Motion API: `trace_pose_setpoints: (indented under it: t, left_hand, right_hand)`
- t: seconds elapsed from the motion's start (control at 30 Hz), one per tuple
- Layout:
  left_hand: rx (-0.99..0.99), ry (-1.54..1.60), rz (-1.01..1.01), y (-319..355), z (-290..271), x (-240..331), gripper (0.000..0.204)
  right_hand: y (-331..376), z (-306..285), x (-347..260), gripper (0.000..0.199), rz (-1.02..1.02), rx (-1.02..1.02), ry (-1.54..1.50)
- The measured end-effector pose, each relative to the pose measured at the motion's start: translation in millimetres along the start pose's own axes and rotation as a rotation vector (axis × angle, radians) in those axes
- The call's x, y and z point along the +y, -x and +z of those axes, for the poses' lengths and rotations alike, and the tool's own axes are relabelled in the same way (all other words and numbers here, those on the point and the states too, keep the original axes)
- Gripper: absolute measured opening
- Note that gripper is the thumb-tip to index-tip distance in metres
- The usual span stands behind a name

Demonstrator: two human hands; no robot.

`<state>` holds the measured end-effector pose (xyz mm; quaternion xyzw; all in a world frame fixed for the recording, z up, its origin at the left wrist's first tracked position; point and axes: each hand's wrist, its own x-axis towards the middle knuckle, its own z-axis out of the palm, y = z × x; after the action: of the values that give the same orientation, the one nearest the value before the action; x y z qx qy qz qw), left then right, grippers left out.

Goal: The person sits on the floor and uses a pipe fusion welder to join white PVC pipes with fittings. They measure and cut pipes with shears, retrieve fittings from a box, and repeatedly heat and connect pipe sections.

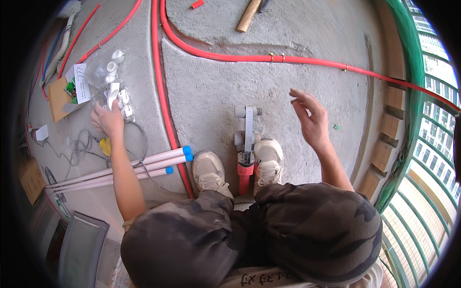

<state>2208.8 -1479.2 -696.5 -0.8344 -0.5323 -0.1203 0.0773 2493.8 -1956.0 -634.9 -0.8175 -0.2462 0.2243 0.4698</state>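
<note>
My left hand (pixel 108 119) reaches out at the left with its fingers curled. A white plastic piece (pixel 113 94) stands up at its thumb and appears gripped; its exact kind is unclear. Just beyond lies a clear plastic bag (pixel 98 69) with white pipe fittings (pixel 111 67), and a second clear bag of white pieces (pixel 126 103) is beside the hand. My right hand (pixel 311 118) hovers over the floor at the right, fingers loosely extended, holding nothing. Between my shoes stands a pipe welding tool (pixel 248 137) with a red handle, a flat metal plate and grey round heads.
Red pipes (pixel 249 58) run clipped along the concrete floor. White pipes with blue caps (pixel 158 163) lie at the left, near a cable (pixel 79 146) and an opened cardboard box (pixel 58 100). A wooden handle (pixel 248 15) lies ahead. Green netting (pixel 412 57) and railings border the right.
</note>
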Motion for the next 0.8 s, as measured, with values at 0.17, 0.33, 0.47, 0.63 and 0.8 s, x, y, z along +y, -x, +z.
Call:
trace_pose_setpoints:
  t: [0.17,0.33,0.47,0.63,0.8]
  left_hand:
    - [-0.36,0.615,0.057,89.1,-71.2,75.3,0.041]
    - [-1.934,1.166,-0.216,200.5,-110.2,100.4,0.037]
    - [-2.251,0.975,-0.156,276.7,-106.6,132.3,0.058]
    - [-1.974,1.152,-0.482,315.6,-92.3,150.4,0.042]
    - [-1.951,1.209,-0.433,320.8,-87.8,134.4,0.031]
  right_hand:
    - [11.3,7.3,-22.6,0.053,-0.313,-0.333,0.51]
    - [77.7,-23.7,16.2,0.02,-0.161,-0.224,0.264]
    - [97.5,-3.4,24.9,0.015,0.176,-0.11,0.035]
    - [91.7,15.6,17.7,0.012,0.22,-0.159,-0.091]
    - [83.8,21.3,29.3,0.012,0.194,-0.12,-0.076]
